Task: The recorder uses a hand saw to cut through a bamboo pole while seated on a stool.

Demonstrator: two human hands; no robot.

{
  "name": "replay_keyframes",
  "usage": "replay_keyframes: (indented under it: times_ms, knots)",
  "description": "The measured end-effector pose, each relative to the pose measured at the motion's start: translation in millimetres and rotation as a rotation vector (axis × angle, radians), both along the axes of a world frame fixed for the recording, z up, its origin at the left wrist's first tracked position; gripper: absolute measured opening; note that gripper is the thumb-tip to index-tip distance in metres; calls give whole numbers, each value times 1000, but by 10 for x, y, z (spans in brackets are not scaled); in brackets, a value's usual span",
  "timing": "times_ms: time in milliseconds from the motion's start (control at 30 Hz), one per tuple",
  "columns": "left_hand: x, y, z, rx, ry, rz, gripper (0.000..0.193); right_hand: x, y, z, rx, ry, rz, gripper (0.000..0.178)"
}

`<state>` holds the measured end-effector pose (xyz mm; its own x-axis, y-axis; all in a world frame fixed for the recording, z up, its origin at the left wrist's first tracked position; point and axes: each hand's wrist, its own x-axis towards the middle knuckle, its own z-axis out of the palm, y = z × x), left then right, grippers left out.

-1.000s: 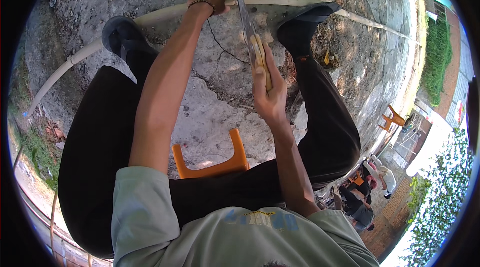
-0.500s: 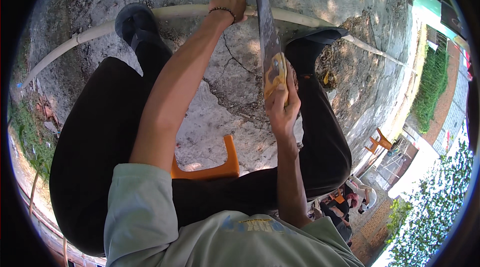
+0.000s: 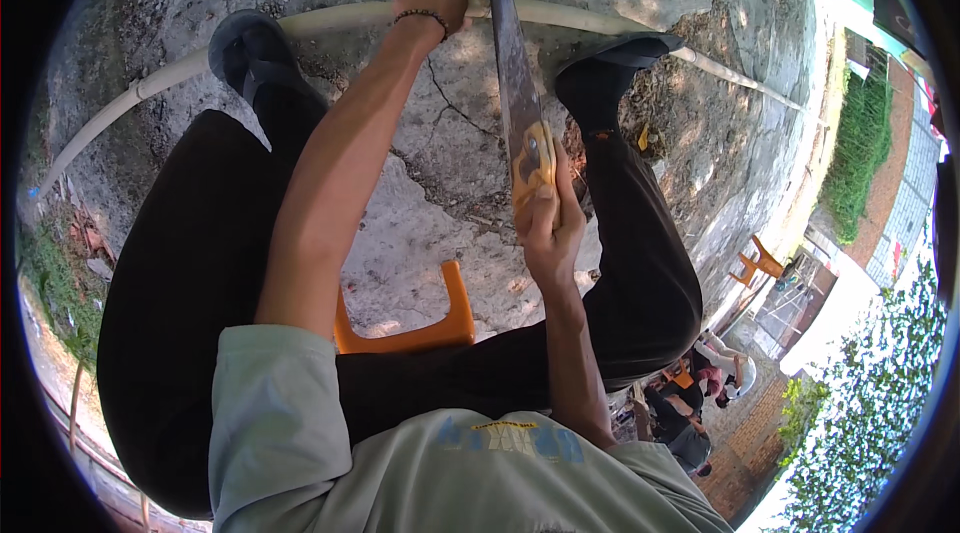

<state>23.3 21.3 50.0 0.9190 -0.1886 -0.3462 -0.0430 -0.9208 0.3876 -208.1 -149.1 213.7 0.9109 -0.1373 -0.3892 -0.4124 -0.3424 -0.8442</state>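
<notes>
A long, pale bamboo pole point(image 3: 335, 20) lies across the ground in front of me, its ends curving away in the wide view. My left hand point(image 3: 432, 5), with a dark beaded bracelet at the wrist, is closed around the pole near its middle. Just right of it, the dark metal blade of a handsaw point(image 3: 512, 63) crosses the pole. The cutting edge and any notch are too fine to make out. My right hand point(image 3: 552, 223) grips the saw's worn yellowish handle. My left shoe point(image 3: 250, 55) and right shoe point(image 3: 620, 63) rest on or against the pole, either side of the saw.
An orange plastic stool point(image 3: 410, 336) shows beneath me, partly hidden by my legs. Cracked concrete point(image 3: 440, 183) with leaf litter surrounds the pole. Another orange stool point(image 3: 758, 261) stands far right, and several people point(image 3: 690, 408) sit behind on the right.
My right hand has drawn the saw slightly back toward me. My left hand stays closed on the pole, and the whole view has shifted a little.
</notes>
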Motion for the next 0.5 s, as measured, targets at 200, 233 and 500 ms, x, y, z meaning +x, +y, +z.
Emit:
replay_keyframes:
  times_ms: [200,233,500]
  knots:
    - [39,-70,-72,30,-85,-23,33,409,-38,-321,-1,-115,90,53]
    - [-9,-44,-112,28,-80,-12,33,221,31,-231,6,-115,88,53]
    - [42,-45,-29,9,-38,-29,35,718,93,-257,-163,-12,225,52]
